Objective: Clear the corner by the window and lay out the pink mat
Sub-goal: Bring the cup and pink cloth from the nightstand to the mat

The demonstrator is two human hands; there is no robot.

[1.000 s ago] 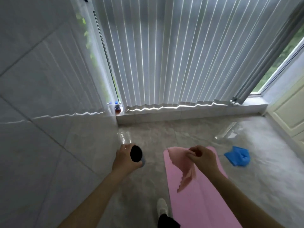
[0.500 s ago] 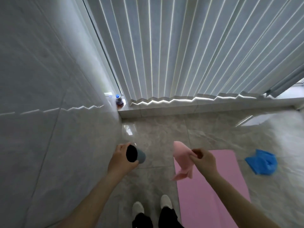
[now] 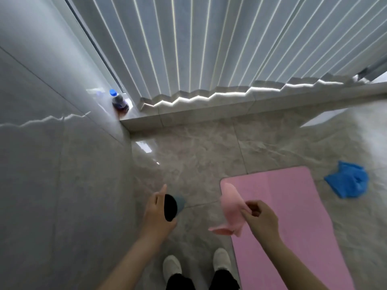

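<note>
Movement toward the wall is what separates this moment from a second ago: we have stepped closer to the window corner, so the sill now fills the upper view and the pink mat [image 3: 293,216] has slid to our right, lying flat on the tiled floor [image 3: 199,151] with its near-window end squared off below the ledge. Our white shoes now stand just beside the mat's left edge.

Our left hand [image 3: 159,210] grips a dark-ended cylinder with a grey body [image 3: 174,206], index finger pointing forward. Our right hand [image 3: 259,216] pinches a pink cloth [image 3: 230,206], which hangs crumpled over the mat's corner; a second ago it draped longer and looser.

On the windowsill [image 3: 209,116], tucked into the corner against the wall, stands a bottle with a blue cap [image 3: 119,100]. A crumpled blue cloth [image 3: 347,182] lies on the floor near the mat's right edge.

We judge the mat largely laid, while the corner is not yet cleared: the bottle and the blue cloth are left, and both hands are full.
</note>
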